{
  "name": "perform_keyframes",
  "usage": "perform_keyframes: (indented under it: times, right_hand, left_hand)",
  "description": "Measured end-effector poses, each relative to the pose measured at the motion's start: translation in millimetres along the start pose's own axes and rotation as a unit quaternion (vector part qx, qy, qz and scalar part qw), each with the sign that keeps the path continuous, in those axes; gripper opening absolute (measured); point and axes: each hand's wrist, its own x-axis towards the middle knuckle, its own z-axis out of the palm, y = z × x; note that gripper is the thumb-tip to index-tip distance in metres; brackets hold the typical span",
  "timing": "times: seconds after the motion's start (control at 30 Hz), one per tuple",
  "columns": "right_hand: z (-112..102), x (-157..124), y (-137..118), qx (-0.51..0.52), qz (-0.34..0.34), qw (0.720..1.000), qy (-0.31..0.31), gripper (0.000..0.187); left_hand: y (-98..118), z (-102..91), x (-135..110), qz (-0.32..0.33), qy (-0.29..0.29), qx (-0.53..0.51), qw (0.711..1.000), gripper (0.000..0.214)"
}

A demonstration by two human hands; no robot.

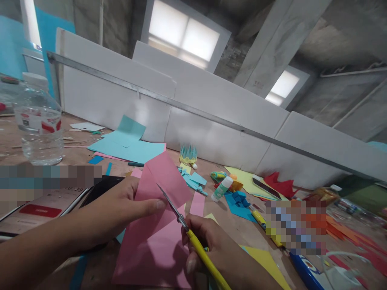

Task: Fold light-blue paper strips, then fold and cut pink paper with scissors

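My left hand (130,205) pinches a sheet of pink paper (145,257), its thumb lying across the front. The upper part of the sheet stands tilted up and catches the light. In my right hand (208,237) is a pair of scissors (177,211) with long yellow handles. The slim metal blades point up and to the left, across the pink paper and close to my left thumb. From this angle I cannot tell whether the blades are cutting into the paper or only lie in front of it.
Blue sheets (136,151) lie behind the pink paper. A water bottle (39,121) and a lit phone (45,209) are on the left. A glue stick (222,189), blue scraps and a small paper crown (188,154) lie ahead. White panels (211,133) edge the table's back.
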Motion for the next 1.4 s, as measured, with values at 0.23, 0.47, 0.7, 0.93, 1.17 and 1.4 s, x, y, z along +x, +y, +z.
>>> perform_keyframes:
  times: [0.23, 0.47, 0.7, 0.93, 1.17, 1.4]
  right_hand:
    - [0.9, 0.8, 5.1, -0.014, -0.014, 1.0, 0.007, 0.027]
    - [1.0, 1.6, 4.0, -0.02, -0.008, 1.0, 0.016, 0.025]
    - [1.1, 3.0, 4.7, -0.026, 0.006, 1.0, 0.013, 0.025]
    - [0.2, 2.2, 1.9, -0.051, -0.035, 0.998, 0.015, 0.03]
    - [-0.5, 1.8, 3.9, -0.038, -0.035, 0.999, 0.015, 0.04]
    - [-4.7, 3.5, 11.1, -0.032, -0.059, 0.998, 0.001, 0.055]
  left_hand:
    - [-0.4, 0.2, 0.4, 0.005, -0.009, -0.005, 1.0, 0.029]
    - [0.9, 1.4, -0.2, -0.001, -0.01, -0.029, 1.0, 0.034]
    - [1.1, 2.4, -1.6, 0.001, -0.004, -0.015, 1.0, 0.022]
    - [-0.4, 2.0, 0.5, 0.015, 0.029, 0.005, 0.999, 0.023]
    - [-1.0, -4.2, 5.2, 0.081, 0.06, 0.012, 0.995, 0.018]
    - [-0.4, -5.3, 7.4, 0.09, 0.053, 0.002, 0.994, 0.022]
